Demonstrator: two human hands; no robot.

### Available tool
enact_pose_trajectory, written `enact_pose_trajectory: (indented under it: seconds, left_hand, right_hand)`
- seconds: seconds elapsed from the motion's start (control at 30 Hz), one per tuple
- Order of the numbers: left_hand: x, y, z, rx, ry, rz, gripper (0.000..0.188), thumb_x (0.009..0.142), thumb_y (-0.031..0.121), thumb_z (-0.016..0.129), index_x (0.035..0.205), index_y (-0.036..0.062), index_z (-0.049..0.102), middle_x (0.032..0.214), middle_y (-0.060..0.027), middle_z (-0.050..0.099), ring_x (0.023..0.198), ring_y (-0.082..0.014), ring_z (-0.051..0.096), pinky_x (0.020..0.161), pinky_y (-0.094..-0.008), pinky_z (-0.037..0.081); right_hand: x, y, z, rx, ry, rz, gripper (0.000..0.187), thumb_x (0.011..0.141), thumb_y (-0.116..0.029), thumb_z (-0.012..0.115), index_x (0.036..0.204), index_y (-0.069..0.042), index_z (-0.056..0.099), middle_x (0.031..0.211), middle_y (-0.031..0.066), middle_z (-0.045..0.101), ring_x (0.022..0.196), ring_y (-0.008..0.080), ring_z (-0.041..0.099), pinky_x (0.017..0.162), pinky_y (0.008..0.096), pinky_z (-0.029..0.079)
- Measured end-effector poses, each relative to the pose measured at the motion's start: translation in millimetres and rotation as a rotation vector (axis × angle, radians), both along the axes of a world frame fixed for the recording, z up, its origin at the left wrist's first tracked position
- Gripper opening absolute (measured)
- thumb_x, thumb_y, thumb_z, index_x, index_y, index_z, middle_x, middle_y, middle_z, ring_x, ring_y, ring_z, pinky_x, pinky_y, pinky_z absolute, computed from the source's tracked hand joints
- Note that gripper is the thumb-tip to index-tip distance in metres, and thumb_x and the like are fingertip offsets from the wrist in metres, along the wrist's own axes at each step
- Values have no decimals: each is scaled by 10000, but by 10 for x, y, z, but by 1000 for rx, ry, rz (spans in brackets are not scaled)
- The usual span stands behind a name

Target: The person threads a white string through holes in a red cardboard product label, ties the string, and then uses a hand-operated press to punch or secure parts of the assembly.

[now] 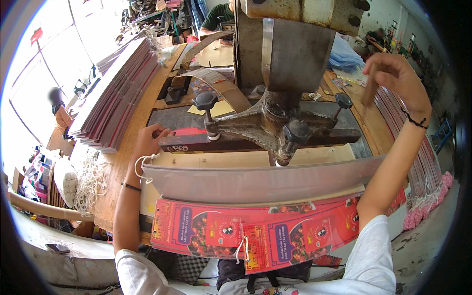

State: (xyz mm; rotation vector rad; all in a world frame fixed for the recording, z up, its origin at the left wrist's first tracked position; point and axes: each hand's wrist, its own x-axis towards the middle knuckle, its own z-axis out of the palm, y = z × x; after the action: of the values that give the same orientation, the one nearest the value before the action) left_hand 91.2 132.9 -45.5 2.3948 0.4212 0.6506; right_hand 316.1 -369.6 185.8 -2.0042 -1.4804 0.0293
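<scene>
My right hand [399, 81] is raised at the right, its fingers closed round a brown wooden block [369, 89], slightly blurred. At the left end of the dark clamp bar [184, 143], my left hand [149, 140] has its fingers curled; what they pinch, if anything, is hidden. A bit of red sheet shows behind that bar. The bar belongs to a metal press [282, 115] with black knobs. In front of it a greyish plastic strip [260, 182] lies across. Red printed plastic sheets [196, 228] hang toward me, with a white cord loop [142, 167] near my left wrist.
Stacks of long folded sheets stand at the left [118, 88] and right [405, 137] of the wooden table [110, 196]. White cords [91, 179] hang off the left edge, pink ones [432, 201] at the right. A person in a dark shirt [219, 19] sits behind the press.
</scene>
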Motion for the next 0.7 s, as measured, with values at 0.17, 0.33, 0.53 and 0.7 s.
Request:
enact_pose_trajectory:
  seconds: [0.17, 0.33, 0.53, 0.7]
  left_hand:
    - [-28, 53, -44, 38, -13, 15, 213, 866, 162, 705, 801, -37, 669, 607, -61, 621, 538, -97, 528, 493, -277, 400]
    - [-15, 38, -39, 30, -34, 6, 217, 863, 171, 708, 808, -36, 670, 592, -57, 608, 534, -95, 517, 481, -286, 386]
    - [-15, 179, -165, -22, -49, -7, 191, 872, 149, 696, 814, -31, 673, 588, -52, 608, 515, -85, 506, 465, -278, 370]
    - [2, 75, -90, 3, -64, -26, 193, 870, 149, 699, 816, -33, 669, 585, -50, 605, 511, -90, 498, 467, -283, 366]
  right_hand:
    - [-141, 11, 9, 158, 74, 271, 335, 879, -349, 678, 938, -31, 590, 863, 114, 697, 796, 163, 658, 709, 246, 459]
    - [-298, 191, -7, 249, -73, -12, 395, 805, -349, 745, 984, -51, 560, 896, 10, 592, 830, 88, 559, 709, 223, 422]
    - [-323, 179, -49, 295, -92, 6, 335, 754, -265, 745, 934, -72, 538, 872, -16, 558, 810, 79, 534, 729, 243, 425]
    - [-401, 173, -26, 49, -115, -101, 322, 747, -248, 763, 882, -75, 528, 842, -16, 555, 788, 63, 532, 714, 239, 428]
